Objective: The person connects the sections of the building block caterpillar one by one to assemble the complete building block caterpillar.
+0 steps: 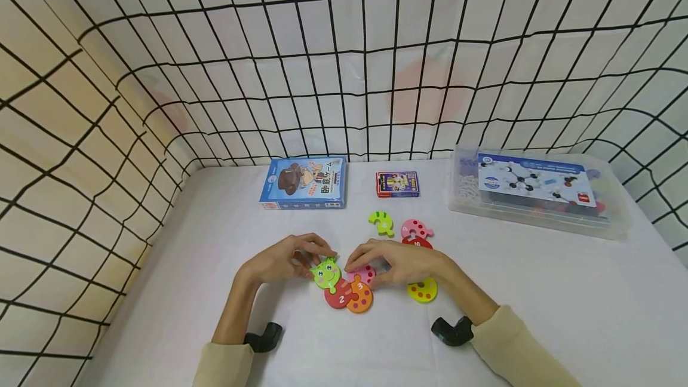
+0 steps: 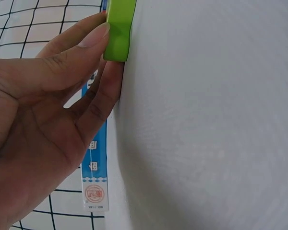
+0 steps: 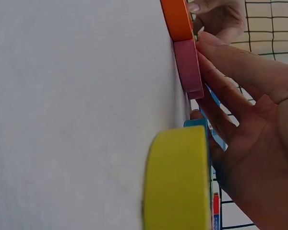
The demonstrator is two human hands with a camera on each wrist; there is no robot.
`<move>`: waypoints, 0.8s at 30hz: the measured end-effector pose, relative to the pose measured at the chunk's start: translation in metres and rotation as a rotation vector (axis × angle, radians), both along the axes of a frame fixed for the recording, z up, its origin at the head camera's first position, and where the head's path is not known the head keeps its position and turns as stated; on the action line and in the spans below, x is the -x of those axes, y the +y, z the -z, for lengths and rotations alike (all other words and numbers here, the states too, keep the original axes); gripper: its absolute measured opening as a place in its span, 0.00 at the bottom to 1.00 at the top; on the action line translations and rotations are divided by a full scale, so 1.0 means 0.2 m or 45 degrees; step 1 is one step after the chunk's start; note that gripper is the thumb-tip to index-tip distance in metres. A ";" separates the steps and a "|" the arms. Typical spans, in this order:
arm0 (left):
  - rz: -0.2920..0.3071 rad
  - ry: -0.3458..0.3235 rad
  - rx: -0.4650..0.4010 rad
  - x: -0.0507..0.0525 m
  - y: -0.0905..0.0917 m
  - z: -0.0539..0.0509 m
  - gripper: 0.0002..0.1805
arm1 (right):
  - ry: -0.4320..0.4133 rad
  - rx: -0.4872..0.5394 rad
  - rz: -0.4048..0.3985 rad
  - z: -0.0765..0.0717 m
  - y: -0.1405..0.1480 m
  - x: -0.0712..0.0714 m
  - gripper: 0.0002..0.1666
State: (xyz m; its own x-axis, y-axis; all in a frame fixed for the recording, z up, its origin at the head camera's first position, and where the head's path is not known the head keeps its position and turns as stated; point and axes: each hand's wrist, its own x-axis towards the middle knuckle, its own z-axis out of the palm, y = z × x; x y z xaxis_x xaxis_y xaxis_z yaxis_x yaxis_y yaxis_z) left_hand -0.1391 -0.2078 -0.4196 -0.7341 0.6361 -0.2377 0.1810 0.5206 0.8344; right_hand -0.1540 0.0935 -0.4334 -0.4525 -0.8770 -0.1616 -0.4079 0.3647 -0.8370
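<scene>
The left hand point(image 1: 292, 258) holds a green smiling caterpillar-head puzzle piece point(image 1: 325, 273) by its left edge, thumb against the side; the same green piece point(image 2: 119, 31) tops the left wrist view. Joined below the head is a red piece point(image 1: 337, 295) marked 2, then an orange piece point(image 1: 360, 298) marked 3. My right hand point(image 1: 403, 261) has its thumb and fingers about a pink spotted piece point(image 1: 361, 273) fitted against the orange one. In the right wrist view, that pink piece point(image 3: 188, 67) lies beside the fingers, which partly hide it.
Right of the right hand lie a yellow piece point(image 1: 423, 290), a red piece point(image 1: 418, 243), a pink piece point(image 1: 414, 227) and a green piece point(image 1: 383, 223). Behind stand a blue game box point(image 1: 305, 184), a small card box point(image 1: 397, 184) and a clear plastic case point(image 1: 537, 190). Black wire mesh point(image 1: 365, 70) encloses the table.
</scene>
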 end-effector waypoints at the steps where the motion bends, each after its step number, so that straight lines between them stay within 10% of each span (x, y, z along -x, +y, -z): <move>1: 0.001 -0.001 0.002 0.00 0.00 0.00 0.25 | -0.009 0.001 0.004 0.00 0.00 0.00 0.26; 24: 0.010 0.017 0.009 0.00 0.00 0.00 0.26 | -0.029 0.043 0.046 0.00 0.00 0.00 0.25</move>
State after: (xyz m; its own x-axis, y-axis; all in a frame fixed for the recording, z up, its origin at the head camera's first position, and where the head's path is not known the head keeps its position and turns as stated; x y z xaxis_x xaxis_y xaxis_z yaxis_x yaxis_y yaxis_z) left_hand -0.1392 -0.2079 -0.4192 -0.7324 0.6400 -0.2323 0.1962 0.5251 0.8281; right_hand -0.1536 0.0931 -0.4343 -0.4805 -0.8652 -0.1430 -0.3759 0.3505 -0.8578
